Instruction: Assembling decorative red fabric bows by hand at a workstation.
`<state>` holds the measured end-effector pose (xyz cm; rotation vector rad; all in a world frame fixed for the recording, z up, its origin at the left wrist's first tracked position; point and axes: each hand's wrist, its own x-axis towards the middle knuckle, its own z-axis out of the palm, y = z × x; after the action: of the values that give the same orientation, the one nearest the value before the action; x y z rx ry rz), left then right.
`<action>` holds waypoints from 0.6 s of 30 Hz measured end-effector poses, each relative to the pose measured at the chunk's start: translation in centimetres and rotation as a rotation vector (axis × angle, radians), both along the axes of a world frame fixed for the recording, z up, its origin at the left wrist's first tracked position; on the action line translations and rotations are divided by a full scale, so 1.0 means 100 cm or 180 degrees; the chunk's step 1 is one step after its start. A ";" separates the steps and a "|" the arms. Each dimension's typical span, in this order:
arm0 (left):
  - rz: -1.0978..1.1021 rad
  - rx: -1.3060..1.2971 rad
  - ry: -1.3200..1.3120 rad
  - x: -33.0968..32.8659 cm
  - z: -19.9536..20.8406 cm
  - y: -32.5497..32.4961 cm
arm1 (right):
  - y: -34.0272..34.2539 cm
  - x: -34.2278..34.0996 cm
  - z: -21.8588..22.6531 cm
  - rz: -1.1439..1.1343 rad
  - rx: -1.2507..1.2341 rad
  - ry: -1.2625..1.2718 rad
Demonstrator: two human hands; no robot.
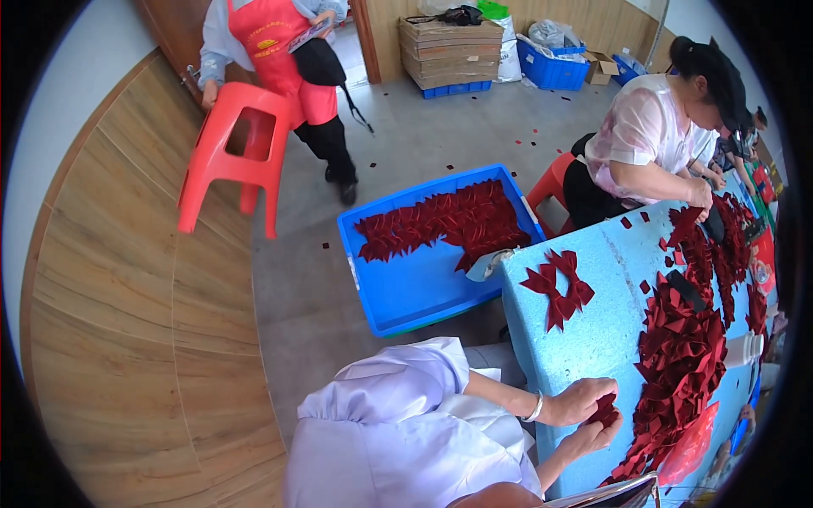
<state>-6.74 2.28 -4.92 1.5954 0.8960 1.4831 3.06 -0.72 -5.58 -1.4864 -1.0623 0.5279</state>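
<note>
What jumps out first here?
A heap of dark red pieces covers the right of the light blue table; more fill the blue tray on the floor, centre. The left hand and right hand pinch one red piece at the table's near edge; a red stool stands out upper left.

A blue crate (406,288) of dark red pieces sits on the grey floor (440,127). A red plastic stool (233,152) is carried past the wooden wall (127,279). Stacked cardboard (450,51) and a blue bin (552,69) stand at the back.
</note>
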 end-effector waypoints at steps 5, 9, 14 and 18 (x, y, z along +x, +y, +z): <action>-0.0104 -0.0025 -0.0163 -0.006 0.006 -0.002 | -0.003 0.001 -0.004 -0.0040 0.0056 -0.0024; -0.0217 -0.0028 -0.0354 -0.006 0.007 -0.004 | -0.008 -0.007 0.002 -0.0143 -0.0014 0.0443; -0.0190 -0.0291 -0.0439 0.006 -0.005 -0.002 | -0.008 -0.009 0.006 -0.0130 -0.0012 0.0661; -0.0712 -0.0621 -0.0541 0.004 -0.001 -0.003 | -0.008 0.002 -0.006 -0.0018 0.0010 0.0310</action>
<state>-6.37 1.95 -5.00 1.3573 0.7171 1.3098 3.24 -1.57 -6.14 -1.4460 -0.9820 0.5885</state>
